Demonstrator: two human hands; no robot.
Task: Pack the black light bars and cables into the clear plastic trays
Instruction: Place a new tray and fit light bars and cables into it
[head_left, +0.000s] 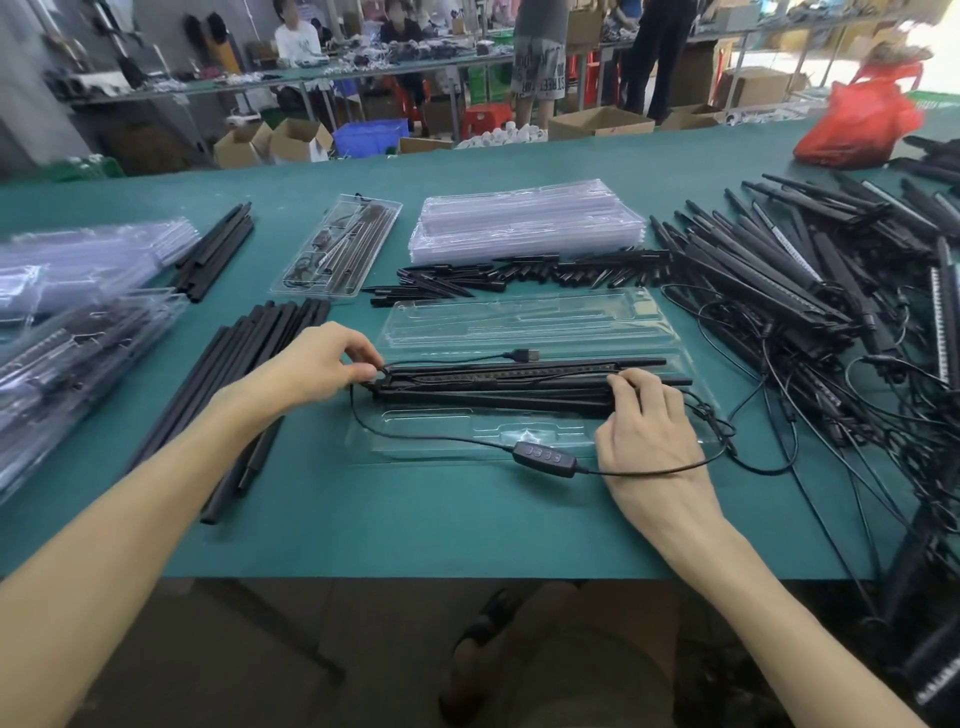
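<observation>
An open clear plastic tray (524, 322) lies on the green table in front of me. Black light bars (498, 384) lie lengthwise across its middle. My left hand (322, 364) pinches the left end of the bars, where the cable leaves them. My right hand (649, 431) rests on the right end of the bars, fingers curled over them. A black cable with an inline controller (544, 458) loops along the tray's near edge and runs over my right wrist. Its USB plug (522, 355) lies on the tray's far half.
A heap of black light bars with cables (810, 291) fills the right side. Small black spikes (519, 273) lie behind the tray, before a stack of empty trays (524, 223). One packed tray (343, 249) and black rods (260, 358) sit left; filled trays (67, 332) far left.
</observation>
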